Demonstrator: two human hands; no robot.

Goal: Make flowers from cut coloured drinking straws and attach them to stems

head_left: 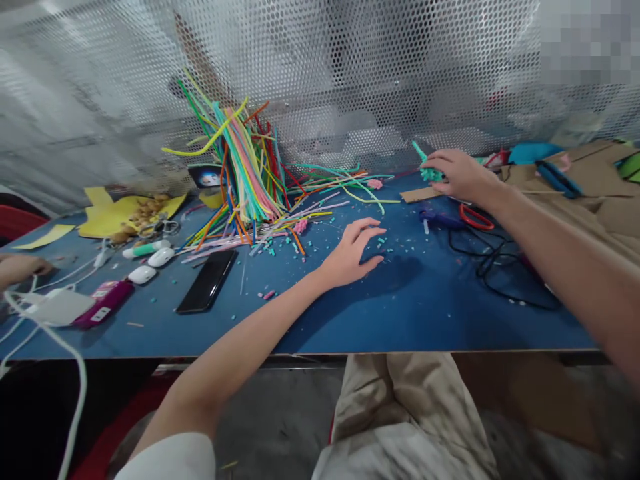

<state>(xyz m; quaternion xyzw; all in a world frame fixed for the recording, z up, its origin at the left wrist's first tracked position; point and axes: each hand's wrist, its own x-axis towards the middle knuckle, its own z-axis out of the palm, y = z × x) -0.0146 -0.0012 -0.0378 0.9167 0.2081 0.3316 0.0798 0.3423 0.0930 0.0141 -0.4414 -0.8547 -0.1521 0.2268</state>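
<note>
While the right hand [455, 176] grips a turquoise craft piece [431, 173] in curled fingers near the metal mesh [375, 73], the left hand [353, 252] hangs half-curled and empty above a blue table [430, 320]. A cardboard strip [418, 195] and red-handled scissors [476, 217] lie near the right hand; colorful pipe cleaners [246, 167] and a black phone [207, 283] sit left of the other.

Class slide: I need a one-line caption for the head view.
The right hand holds a turquoise piece above a blue table; the left hand is open near colourful stems.
</note>
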